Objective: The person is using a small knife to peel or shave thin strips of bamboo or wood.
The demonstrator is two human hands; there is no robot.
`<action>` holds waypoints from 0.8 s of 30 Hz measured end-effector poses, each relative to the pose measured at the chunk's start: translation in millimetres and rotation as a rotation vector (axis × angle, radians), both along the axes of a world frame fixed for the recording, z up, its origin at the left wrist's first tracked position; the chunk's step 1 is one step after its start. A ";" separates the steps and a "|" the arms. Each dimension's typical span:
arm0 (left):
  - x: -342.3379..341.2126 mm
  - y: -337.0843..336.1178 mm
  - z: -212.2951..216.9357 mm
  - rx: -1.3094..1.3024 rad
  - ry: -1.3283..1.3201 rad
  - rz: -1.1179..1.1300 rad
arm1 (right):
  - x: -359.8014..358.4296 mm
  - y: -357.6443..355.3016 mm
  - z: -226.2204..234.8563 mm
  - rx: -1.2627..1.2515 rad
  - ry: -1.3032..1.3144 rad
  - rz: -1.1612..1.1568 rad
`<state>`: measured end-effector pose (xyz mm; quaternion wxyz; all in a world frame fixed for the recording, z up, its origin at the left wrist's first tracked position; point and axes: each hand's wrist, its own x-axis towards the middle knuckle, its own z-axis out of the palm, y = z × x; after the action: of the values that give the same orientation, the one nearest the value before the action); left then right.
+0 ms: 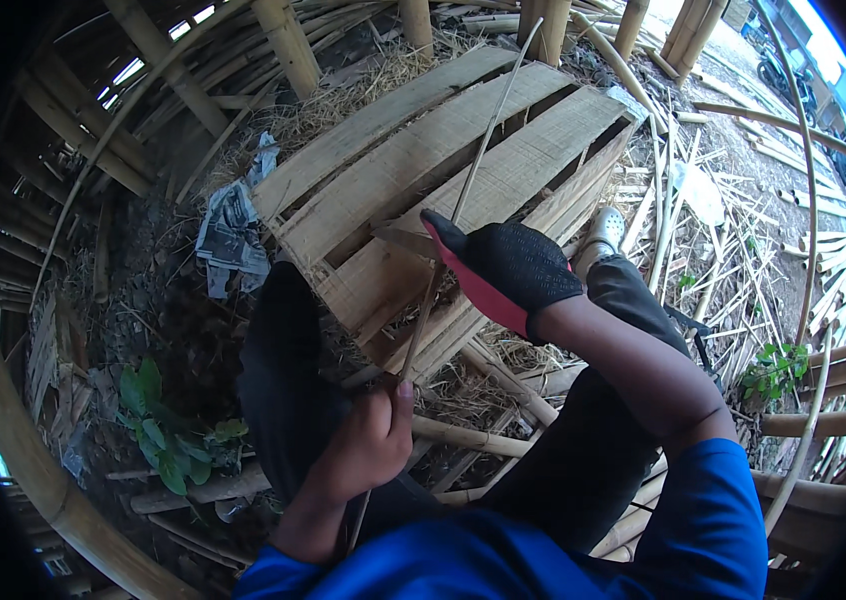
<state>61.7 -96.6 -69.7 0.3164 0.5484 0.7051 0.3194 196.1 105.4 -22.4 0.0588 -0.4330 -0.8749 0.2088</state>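
A long, thin bamboo strip (484,142) slants up and away from my lap, over a slatted wooden crate (383,155). Its near part is gripped in my bare left hand (371,440), thumb laid along it, with the tail running down past my wrist. My right hand (513,268), in a black and red glove, is closed around a knife (406,241). The blade points left across the strip, above the crate's near slats. Glove and fingers hide the knife's handle. Whether the cutting edge bites into the strip is too small to tell.
The crate stands between my knees, a crumpled newspaper sheet (233,235) at its left. Bamboo poles (288,45) rise behind it, and a thick curved pole (63,500) bends along the left. Split bamboo pieces (843,300) litter the right. Green leafy plants (158,430) grow at lower left.
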 end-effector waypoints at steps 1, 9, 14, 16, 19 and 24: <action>-0.4 0.3 0.3 -0.001 -0.001 0.003 | 1.9 -1.9 2.9 0.022 -0.016 0.069; 2.5 1.7 4.5 -0.084 0.038 -0.006 | 3.1 10.2 -15.2 -0.209 -0.032 0.114; 4.0 4.5 1.6 -0.031 0.071 -0.003 | -9.7 -3.1 -20.7 -0.941 0.455 -0.275; 3.4 4.5 2.7 -0.020 0.066 -0.001 | -10.2 -5.4 -10.5 -1.061 0.525 -0.286; 0.6 2.5 6.8 -0.007 0.058 0.043 | -10.4 -5.3 4.6 -1.199 0.600 -0.294; -3.8 -2.6 -1.3 0.031 -0.136 0.044 | -10.3 -5.9 -11.0 -1.264 0.883 -0.275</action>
<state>57.9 -99.3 -71.0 0.3480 0.5147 0.6888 0.3735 185.8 99.5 -33.4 0.1692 -0.3657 -0.4241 0.8110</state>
